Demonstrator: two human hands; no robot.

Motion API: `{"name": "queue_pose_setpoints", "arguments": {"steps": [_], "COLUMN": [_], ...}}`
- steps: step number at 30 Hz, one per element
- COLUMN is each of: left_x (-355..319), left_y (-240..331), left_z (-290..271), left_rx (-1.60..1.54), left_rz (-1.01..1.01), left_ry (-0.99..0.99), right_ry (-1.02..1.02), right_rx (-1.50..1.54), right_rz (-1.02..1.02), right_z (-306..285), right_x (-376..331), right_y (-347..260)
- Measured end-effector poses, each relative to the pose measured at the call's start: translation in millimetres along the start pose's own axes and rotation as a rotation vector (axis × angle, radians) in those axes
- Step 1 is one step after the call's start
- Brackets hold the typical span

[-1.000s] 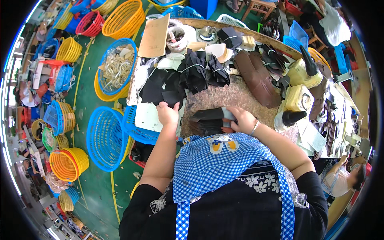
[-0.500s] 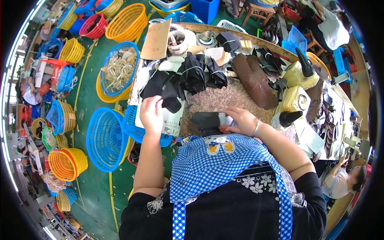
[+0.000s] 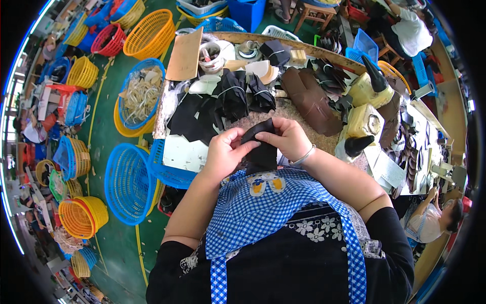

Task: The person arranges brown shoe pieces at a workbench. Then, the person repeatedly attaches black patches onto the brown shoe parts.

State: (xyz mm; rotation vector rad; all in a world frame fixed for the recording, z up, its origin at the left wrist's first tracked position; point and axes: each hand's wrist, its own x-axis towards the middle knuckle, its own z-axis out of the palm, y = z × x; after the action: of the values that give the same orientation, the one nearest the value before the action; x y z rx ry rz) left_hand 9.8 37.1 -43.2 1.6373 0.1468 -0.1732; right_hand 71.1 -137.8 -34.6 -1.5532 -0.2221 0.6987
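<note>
Between my two hands, close to the table's near edge, is a dark piece of leather or fabric (image 3: 263, 155). Thumb and fingers of my left hand (image 3: 226, 152) pinch its left side. My right hand (image 3: 291, 143), with a bracelet at the wrist, grips its upper right edge, the thumb lying across the dark surface. The upper edge looks bent over between the thumbs. Just beyond are loose black pieces (image 3: 195, 119), tied black bundles (image 3: 233, 93) and a stack of brown leather pieces (image 3: 311, 101).
Yellow containers with black nozzles (image 3: 365, 126) stand on the table's right. A cardboard sheet (image 3: 185, 55) and a white tub (image 3: 211, 57) sit at the far left. Blue baskets (image 3: 130, 182) stand on the green floor at left. Another person (image 3: 428, 223) sits at far right.
My left hand has moved right from beside the loose black pieces to the dark piece. My right hand has lifted, and the piece is now raised off the table between both hands.
</note>
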Motion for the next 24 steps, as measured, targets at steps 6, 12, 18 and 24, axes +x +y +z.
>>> {"name": "queue_pose_setpoints", "arguments": {"steps": [6, 12, 18, 24], "left_x": [8, -4, -5, -5], "left_y": [-58, -37, -59, -63], "left_z": [-64, -30, -36, -56], "left_rx": [-0.074, -0.242, -0.252, -0.154], "left_rz": [-0.125, -0.171, -0.235, -0.091], "left_ry": [0.289, 0.006, 0.32, 0.482], "right_ry": [0.26, 0.127, -0.268, -0.255], "right_rx": [-0.036, -0.141, -1.043, -1.014], "right_rz": [0.052, -0.015, -0.416, -0.402], "right_z": [-23, 0, -39, -49], "right_x": [10, 11, 2, -13], "right_y": [3, 24, 90, 118]}}
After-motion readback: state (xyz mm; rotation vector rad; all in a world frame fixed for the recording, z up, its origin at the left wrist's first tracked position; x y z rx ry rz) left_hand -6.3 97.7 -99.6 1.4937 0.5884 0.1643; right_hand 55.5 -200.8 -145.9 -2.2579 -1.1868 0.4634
